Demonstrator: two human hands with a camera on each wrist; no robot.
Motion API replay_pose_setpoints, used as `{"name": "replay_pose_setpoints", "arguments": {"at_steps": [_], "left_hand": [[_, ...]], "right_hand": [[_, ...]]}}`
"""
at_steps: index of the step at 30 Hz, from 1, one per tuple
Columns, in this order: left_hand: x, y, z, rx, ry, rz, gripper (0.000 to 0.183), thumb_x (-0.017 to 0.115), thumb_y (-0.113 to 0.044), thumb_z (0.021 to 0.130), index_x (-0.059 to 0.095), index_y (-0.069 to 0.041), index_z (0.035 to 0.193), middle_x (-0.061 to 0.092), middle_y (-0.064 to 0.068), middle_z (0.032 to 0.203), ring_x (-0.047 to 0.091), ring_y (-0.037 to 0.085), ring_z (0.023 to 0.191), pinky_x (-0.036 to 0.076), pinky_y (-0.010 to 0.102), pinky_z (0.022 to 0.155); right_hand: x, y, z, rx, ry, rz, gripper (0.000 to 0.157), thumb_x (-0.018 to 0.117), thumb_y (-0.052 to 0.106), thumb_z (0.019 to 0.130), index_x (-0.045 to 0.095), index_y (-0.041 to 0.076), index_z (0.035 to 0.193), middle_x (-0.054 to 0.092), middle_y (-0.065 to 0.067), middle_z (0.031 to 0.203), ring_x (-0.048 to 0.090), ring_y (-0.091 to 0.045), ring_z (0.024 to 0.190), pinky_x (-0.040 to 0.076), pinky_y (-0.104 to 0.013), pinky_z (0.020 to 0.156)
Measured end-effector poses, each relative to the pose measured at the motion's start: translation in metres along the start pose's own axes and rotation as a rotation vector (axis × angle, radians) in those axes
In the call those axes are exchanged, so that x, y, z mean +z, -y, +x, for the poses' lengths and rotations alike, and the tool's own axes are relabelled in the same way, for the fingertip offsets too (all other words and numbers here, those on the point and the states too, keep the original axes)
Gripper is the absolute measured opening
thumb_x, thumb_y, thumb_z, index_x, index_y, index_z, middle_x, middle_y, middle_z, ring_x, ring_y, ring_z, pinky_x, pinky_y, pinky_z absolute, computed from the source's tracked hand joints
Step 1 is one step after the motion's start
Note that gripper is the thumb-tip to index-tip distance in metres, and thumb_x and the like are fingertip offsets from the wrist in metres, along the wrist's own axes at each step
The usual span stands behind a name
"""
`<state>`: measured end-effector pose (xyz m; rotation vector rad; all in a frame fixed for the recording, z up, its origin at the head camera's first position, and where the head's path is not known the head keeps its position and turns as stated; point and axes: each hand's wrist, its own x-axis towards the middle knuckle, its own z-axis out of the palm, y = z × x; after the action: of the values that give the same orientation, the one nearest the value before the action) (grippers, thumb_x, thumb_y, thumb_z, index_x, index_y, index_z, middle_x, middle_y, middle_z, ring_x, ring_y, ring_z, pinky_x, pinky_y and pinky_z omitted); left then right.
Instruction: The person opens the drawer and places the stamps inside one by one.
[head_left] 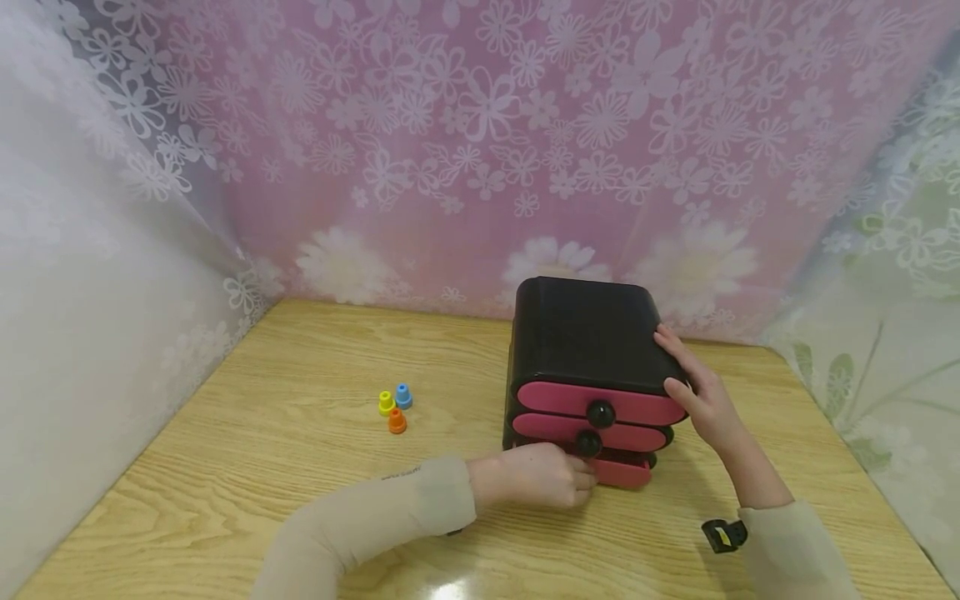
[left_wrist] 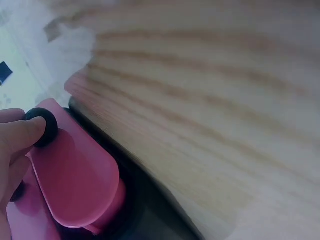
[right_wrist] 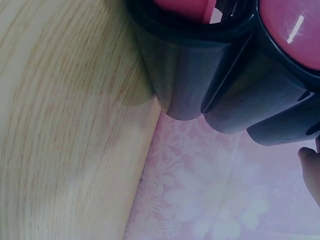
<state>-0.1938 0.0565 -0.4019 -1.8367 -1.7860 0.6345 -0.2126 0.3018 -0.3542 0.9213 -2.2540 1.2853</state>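
Observation:
A small black chest of drawers (head_left: 592, 329) with pink drawer fronts stands on the table. Its bottom drawer (head_left: 626, 475) is pulled partly out; the two above it look closed. My left hand (head_left: 536, 477) is at the front of that drawer. In the left wrist view, its thumb and fingers pinch a round black knob (left_wrist: 49, 131) on the pink drawer front (left_wrist: 82, 175). My right hand (head_left: 705, 400) rests on the chest's right side and top edge, fingers spread. Only a fingertip of the right hand (right_wrist: 311, 172) shows in the right wrist view.
On the wooden table (head_left: 300, 417), left of the chest, a yellow (head_left: 386, 404), a blue (head_left: 403, 397) and an orange small cone-shaped piece (head_left: 397, 422) stand close together. A pink flowered curtain (head_left: 450, 167) hangs behind the table, with pale cloth at both sides.

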Motion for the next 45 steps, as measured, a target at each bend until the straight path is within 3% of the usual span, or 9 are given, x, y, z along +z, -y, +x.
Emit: {"name": "replay_pose_setpoints", "arguments": {"at_steps": [6, 18, 23, 31, 45], "left_hand": [[-0.009, -0.006, -0.003, 0.031, -0.041, -0.043, 0.025, 0.042, -0.015, 0.090, 0.065, -0.024, 0.095, 0.057, -0.012, 0.107, 0.050, 0.002, 0.101, 0.045, 0.015, 0.068], [-0.024, -0.023, -0.006, 0.084, -0.048, -0.055, 0.027, 0.041, -0.011, 0.089, 0.064, -0.025, 0.093, 0.056, -0.011, 0.104, 0.051, 0.003, 0.097, 0.046, 0.017, 0.061], [-0.029, -0.029, -0.006, 0.115, -0.047, -0.063, 0.027, 0.039, -0.012, 0.090, 0.062, -0.024, 0.095, 0.056, -0.011, 0.106, 0.050, 0.003, 0.099, 0.046, 0.016, 0.066], [-0.031, -0.030, -0.006, 0.145, -0.024, -0.064, 0.028, 0.037, -0.015, 0.091, 0.061, -0.024, 0.103, 0.055, -0.010, 0.111, 0.048, 0.004, 0.105, 0.044, 0.015, 0.074], [-0.031, -0.036, -0.005, 0.135, -0.002, -0.061, 0.025, 0.040, -0.016, 0.090, 0.062, -0.027, 0.094, 0.055, -0.014, 0.102, 0.050, 0.001, 0.098, 0.044, 0.013, 0.065]], "right_hand": [[0.000, 0.001, -0.001, 0.004, 0.009, 0.014, 0.047, 0.043, 0.004, 0.091, 0.029, -0.005, 0.135, 0.019, -0.019, 0.142, 0.014, -0.017, 0.132, 0.018, -0.014, 0.099], [-0.001, -0.001, -0.002, -0.003, 0.003, 0.009, 0.047, 0.042, 0.000, 0.089, 0.029, -0.007, 0.134, 0.020, -0.018, 0.142, 0.015, -0.016, 0.132, 0.020, -0.014, 0.098], [-0.001, -0.001, -0.002, 0.000, 0.002, -0.003, 0.047, 0.042, -0.002, 0.088, 0.030, -0.006, 0.134, 0.021, -0.016, 0.143, 0.015, -0.015, 0.131, 0.020, -0.014, 0.098], [0.000, -0.002, -0.001, 0.003, -0.001, 0.004, 0.047, 0.042, -0.001, 0.089, 0.030, -0.006, 0.134, 0.021, -0.014, 0.143, 0.015, -0.015, 0.131, 0.020, -0.014, 0.098], [0.000, -0.005, 0.000, -0.011, -0.007, -0.017, 0.046, 0.042, -0.003, 0.088, 0.031, -0.008, 0.132, 0.022, -0.022, 0.140, 0.017, -0.014, 0.131, 0.020, -0.014, 0.098]]}}
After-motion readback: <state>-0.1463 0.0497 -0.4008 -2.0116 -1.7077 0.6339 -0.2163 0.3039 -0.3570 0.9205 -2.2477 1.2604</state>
